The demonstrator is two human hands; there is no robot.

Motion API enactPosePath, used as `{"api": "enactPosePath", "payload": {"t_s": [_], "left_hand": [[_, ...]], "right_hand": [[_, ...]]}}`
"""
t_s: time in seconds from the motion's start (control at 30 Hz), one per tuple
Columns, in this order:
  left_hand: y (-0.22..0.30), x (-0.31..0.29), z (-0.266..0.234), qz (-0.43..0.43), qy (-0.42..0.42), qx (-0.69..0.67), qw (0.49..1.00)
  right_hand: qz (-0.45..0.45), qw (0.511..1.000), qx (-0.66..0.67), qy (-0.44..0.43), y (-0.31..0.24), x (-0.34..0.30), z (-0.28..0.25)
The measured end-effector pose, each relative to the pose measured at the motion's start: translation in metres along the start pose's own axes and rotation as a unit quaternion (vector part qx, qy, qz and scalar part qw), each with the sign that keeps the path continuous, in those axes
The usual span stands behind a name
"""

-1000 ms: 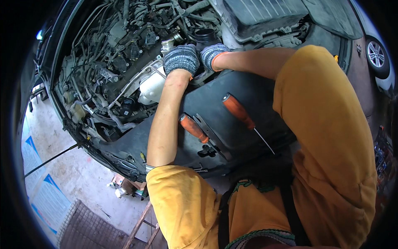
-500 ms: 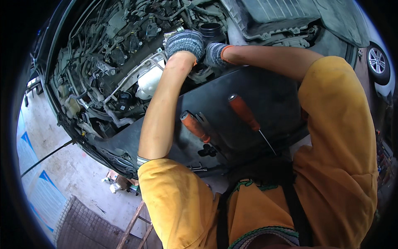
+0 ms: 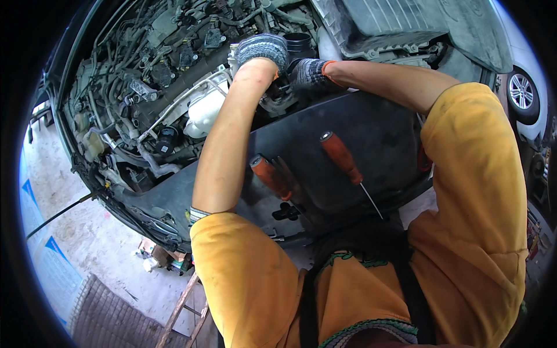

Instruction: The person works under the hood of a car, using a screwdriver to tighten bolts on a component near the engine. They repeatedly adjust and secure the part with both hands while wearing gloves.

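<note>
L hand (image 3: 262,49): gloved, was just L of black duct (image 3: 298,44); fingers hidden, cdn't tell if wide, narrow or holding sth.
R hand (image 3: 308,74): gloved, just nearside of black duct; fingers unclear, cdn't tell its grip either.
Black duct: round mouth faced up, R of L hand, far side of R hand; contact w/ gloves unclear.
Work: prob. two-handed handling of parts low by black duct, mostly by feel.
Next move: likely called for steady hands + a clear look past the gloves.
Silver shield (image 3: 204,113): L & nearside of black duct.
Air box (image 3: 386,26): ribbed, R of black duct.
Front panel (image 3: 377,133): nearside of black duct; bore orange-handled screwdriver (image 3: 341,155) & 2nd orange-handled tool (image 3: 268,175), both apart from hands.
</note>
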State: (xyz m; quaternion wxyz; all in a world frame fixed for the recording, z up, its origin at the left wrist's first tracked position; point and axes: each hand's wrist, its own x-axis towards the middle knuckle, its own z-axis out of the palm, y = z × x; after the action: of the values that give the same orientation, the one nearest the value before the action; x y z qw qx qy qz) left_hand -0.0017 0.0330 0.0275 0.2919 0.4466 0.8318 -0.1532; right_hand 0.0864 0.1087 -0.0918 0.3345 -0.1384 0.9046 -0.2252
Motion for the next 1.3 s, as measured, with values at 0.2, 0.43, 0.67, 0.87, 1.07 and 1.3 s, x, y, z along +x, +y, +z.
{"api": "enactPosePath", "payload": {"t_s": [0.2,0.43,0.67,0.87,1.07,1.3], "left_hand": [[-0.002,-0.005,0.018,-0.006,0.019,0.025,0.999],[0.003,-0.012,0.023,0.046,0.041,0.032,0.998],[0.013,-0.017,0.073,0.116,-0.096,-0.096,0.984],[0.003,0.001,0.113,0.149,-0.117,-0.177,0.966],[0.001,0.018,0.141,0.139,-0.085,-0.187,0.969],[-0.006,-0.008,0.118,0.119,-0.142,-0.388,0.903]], "right_hand": [[0.009,0.993,0.111,0.039,-0.022,-0.033,-0.025],[-0.055,0.982,0.151,0.101,0.008,-0.012,0.006],[0.021,0.999,0.019,0.024,-0.005,-0.009,0.0],[0.051,0.998,0.042,0.011,-0.016,-0.014,-0.007],[0.059,0.998,0.029,-0.011,-0.022,-0.018,-0.014],[0.042,0.999,0.004,-0.028,-0.033,-0.037,-0.027]]}}
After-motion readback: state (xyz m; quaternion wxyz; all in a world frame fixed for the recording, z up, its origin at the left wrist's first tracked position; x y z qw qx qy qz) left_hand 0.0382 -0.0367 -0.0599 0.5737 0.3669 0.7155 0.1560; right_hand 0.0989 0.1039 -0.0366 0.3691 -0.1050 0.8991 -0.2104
